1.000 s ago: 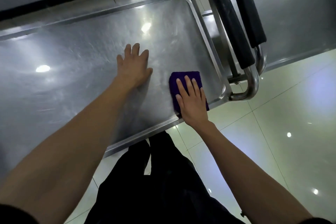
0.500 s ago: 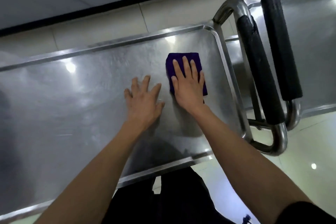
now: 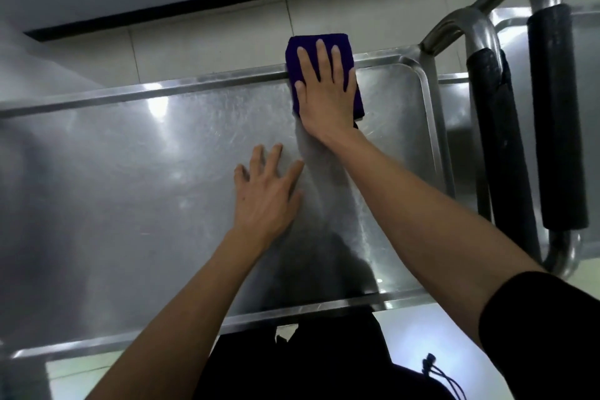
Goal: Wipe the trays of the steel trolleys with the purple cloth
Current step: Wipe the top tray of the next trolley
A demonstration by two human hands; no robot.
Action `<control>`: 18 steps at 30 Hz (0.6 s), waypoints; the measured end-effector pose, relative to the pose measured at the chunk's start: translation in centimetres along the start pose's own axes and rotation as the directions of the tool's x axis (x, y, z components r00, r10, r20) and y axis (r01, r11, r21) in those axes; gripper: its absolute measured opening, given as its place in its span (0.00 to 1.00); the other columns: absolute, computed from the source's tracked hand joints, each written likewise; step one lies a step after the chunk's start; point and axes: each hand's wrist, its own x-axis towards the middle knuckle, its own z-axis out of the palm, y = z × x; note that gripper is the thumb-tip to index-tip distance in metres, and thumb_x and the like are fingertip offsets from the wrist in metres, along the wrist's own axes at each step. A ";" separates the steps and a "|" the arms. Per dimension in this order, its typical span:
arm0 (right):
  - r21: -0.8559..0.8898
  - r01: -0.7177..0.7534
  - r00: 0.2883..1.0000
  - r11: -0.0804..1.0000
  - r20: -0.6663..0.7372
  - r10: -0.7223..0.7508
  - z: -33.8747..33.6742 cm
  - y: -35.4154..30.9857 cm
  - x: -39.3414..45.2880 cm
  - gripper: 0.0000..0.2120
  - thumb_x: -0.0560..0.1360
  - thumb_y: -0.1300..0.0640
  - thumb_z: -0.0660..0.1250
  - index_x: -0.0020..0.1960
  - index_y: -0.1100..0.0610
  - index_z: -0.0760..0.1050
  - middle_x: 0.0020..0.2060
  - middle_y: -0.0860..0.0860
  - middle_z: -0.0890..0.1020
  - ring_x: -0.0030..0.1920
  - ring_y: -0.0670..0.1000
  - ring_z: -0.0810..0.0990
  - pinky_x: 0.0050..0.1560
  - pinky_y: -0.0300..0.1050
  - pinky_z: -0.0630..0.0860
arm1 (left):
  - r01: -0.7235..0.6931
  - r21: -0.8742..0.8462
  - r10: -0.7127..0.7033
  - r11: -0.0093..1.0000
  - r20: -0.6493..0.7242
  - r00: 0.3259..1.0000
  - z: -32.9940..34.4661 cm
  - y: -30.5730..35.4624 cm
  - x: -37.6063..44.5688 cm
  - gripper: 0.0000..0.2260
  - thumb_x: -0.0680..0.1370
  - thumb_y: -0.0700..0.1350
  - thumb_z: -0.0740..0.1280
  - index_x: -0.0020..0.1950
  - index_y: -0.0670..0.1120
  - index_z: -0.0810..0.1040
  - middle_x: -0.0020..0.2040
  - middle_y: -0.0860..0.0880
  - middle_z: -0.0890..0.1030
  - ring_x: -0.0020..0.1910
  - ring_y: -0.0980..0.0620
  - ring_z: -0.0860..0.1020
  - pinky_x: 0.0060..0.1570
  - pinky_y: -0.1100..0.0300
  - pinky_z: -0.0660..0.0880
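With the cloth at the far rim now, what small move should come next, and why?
Probably draw the folded purple cloth back toward the near rim, slightly leftward. The right hand presses it flat over the far rim of the steel trolley tray; the surface left of the bracing left hand looks unwiped.

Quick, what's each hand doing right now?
Left hand: open, flat on the tray.
Right hand: open, pressing the cloth at the tray's far rim.
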 end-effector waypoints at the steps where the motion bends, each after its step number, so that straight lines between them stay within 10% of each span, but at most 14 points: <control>1: 0.002 0.003 1.000 1.000 0.003 -0.003 0.0 0.1 -0.2 0.28 0.83 0.47 0.48 0.81 0.48 0.45 0.81 0.53 0.48 0.80 0.57 0.45 0.77 0.62 0.45 | 0.008 -0.012 -0.008 1.000 -0.008 1.000 -0.1 0.0 -0.2 0.25 0.81 0.59 0.57 0.78 0.57 0.61 0.81 0.44 0.53 0.79 0.38 0.50 0.71 0.34 0.59; 9: -0.011 0.027 0.996 1.000 0.081 -0.026 0.3 0.3 -6.8 0.27 0.84 0.47 0.46 0.81 0.47 0.44 0.81 0.51 0.46 0.80 0.55 0.42 0.78 0.61 0.45 | -0.069 -0.071 0.055 0.995 -0.185 0.981 0.4 -2.0 -3.0 0.15 0.81 0.50 0.61 0.65 0.50 0.80 0.72 0.45 0.72 0.73 0.41 0.66 0.66 0.40 0.66; 18: -0.047 -0.041 0.994 0.998 0.104 0.045 2.6 -1.3 -20.9 0.27 0.85 0.46 0.45 0.81 0.47 0.40 0.81 0.51 0.43 0.80 0.54 0.40 0.78 0.61 0.44 | -0.094 0.042 0.090 0.995 0.074 0.993 1.9 -3.4 -5.6 0.33 0.80 0.62 0.61 0.80 0.53 0.53 0.82 0.46 0.47 0.80 0.39 0.46 0.70 0.33 0.60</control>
